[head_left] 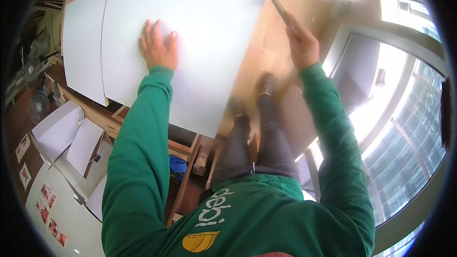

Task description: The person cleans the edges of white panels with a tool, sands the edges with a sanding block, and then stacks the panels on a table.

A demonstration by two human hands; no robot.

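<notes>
Things counted, kind by kind
There are two hands (159, 50) (304, 47), two white boards (85, 43) (204, 52), two shoes (268, 84) (236, 107) and one thin stick (278, 7).

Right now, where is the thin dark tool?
At the head view's top, right of centre, the tool is in the right hand, its tip near the large white panel.
</notes>
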